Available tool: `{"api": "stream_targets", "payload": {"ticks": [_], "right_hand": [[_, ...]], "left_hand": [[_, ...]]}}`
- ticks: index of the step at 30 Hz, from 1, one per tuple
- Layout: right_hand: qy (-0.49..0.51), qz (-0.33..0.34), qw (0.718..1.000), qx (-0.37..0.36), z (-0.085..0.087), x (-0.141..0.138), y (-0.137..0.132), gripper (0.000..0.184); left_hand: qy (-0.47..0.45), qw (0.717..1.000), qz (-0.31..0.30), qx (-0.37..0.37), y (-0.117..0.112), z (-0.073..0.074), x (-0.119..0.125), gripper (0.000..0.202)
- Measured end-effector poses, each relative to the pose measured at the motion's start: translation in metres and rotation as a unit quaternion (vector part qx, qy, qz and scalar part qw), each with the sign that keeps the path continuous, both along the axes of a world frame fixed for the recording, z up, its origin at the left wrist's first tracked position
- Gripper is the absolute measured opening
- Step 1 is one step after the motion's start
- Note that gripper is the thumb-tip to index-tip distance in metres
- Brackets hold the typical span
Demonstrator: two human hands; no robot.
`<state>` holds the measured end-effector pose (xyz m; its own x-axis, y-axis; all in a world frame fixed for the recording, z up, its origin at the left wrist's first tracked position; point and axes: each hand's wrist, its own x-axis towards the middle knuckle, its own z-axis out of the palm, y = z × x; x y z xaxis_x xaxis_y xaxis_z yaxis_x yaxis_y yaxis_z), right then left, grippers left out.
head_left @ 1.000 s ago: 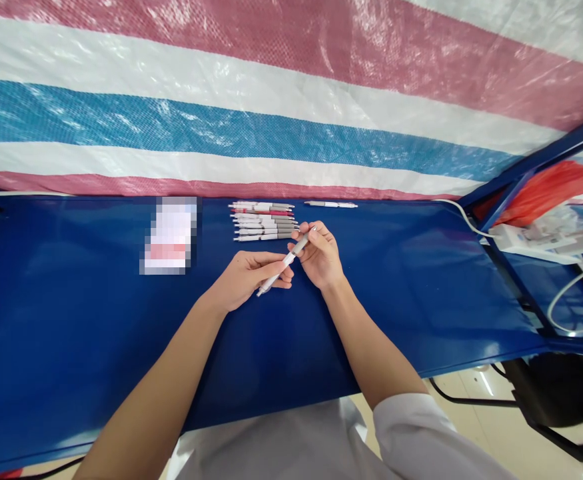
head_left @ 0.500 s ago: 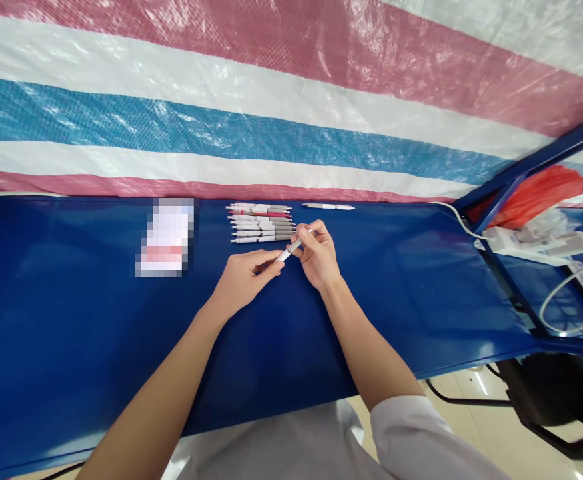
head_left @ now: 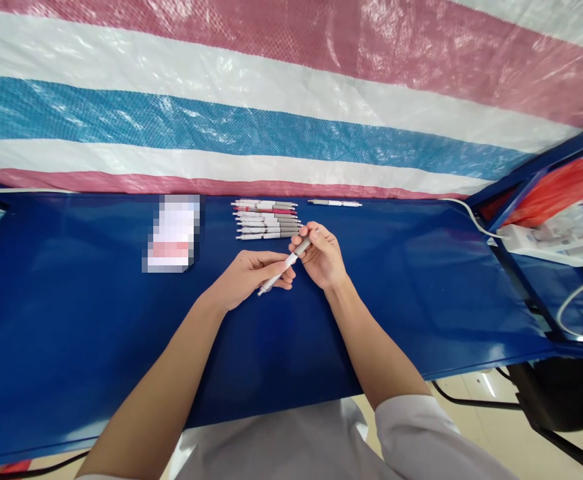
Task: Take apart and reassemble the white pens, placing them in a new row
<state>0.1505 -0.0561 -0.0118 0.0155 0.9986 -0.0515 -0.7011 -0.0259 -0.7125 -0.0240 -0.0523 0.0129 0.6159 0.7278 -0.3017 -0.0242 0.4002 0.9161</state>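
A white and grey pen (head_left: pixel 287 265) is held slantwise above the blue table (head_left: pixel 71 320). My left hand (head_left: pixel 249 277) pinches its white lower half. Closed round the grey upper end is my right hand (head_left: pixel 321 255). Just behind my hands lies a neat row of several similar pens (head_left: pixel 266 220), one of them red. One more pen (head_left: pixel 334 203) lies alone to the right of that row.
A blurred white and red card or packet (head_left: pixel 172 233) lies left of the pens. A striped tarpaulin (head_left: pixel 271 100) hangs behind the table. At the right are a white power strip (head_left: pixel 541 241) with cables and a red bag (head_left: pixel 556 190).
The pen's white lower half, hidden in my left hand half a second ago, shows again below my fingers. Both hands stay on the pen in the same spot.
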Motion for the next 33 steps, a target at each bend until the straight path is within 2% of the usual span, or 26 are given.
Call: {"api": "stream_targets", "payload": {"ticks": [7,9,11,13,16,18,20,23,25,30,33], "right_hand": [[-0.005,0.003,1.0,-0.014,0.0,0.0,0.0,0.027],[-0.012,-0.001,1.0,-0.011,0.0,0.0,0.001,0.029],[-0.028,-0.012,1.0,-0.006,0.0,0.0,0.001,0.027],[-0.047,-0.037,0.998,-0.004,0.0,-0.001,0.003,0.024],[-0.07,-0.081,0.994,-0.014,0.0,-0.004,0.004,0.029],[-0.077,-0.096,0.992,-0.021,0.001,-0.006,0.005,0.031],[-0.077,-0.096,0.992,-0.02,0.001,-0.005,0.005,0.029],[-0.073,-0.072,0.995,-0.005,0.001,-0.003,0.003,0.023],[-0.07,-0.051,0.996,0.002,0.001,-0.001,0.002,0.021],[-0.047,-0.026,0.999,0.008,0.001,0.002,0.0,0.022],[-0.04,-0.038,0.998,0.001,-0.001,0.001,0.001,0.02]], "left_hand": [[-0.011,1.0,0.006,0.024,0.001,-0.001,-0.002,0.026],[0.009,0.999,0.009,0.051,0.001,-0.002,-0.002,0.026],[0.05,0.993,0.02,0.109,0.001,-0.004,-0.001,0.027],[0.105,0.974,0.045,0.195,0.001,-0.007,0.001,0.028],[0.177,0.921,0.1,0.332,0.0,-0.014,0.005,0.028],[0.194,0.9,0.119,0.371,-0.001,-0.017,0.007,0.027],[0.181,0.915,0.11,0.342,-0.001,-0.017,0.007,0.028],[0.13,0.959,0.076,0.241,0.0,-0.013,0.005,0.031],[0.09,0.976,0.067,0.186,0.0,-0.01,0.004,0.032],[0.015,0.994,0.049,0.092,-0.001,-0.007,0.002,0.029],[0.021,0.996,0.031,0.084,-0.001,-0.006,0.001,0.03]]}}
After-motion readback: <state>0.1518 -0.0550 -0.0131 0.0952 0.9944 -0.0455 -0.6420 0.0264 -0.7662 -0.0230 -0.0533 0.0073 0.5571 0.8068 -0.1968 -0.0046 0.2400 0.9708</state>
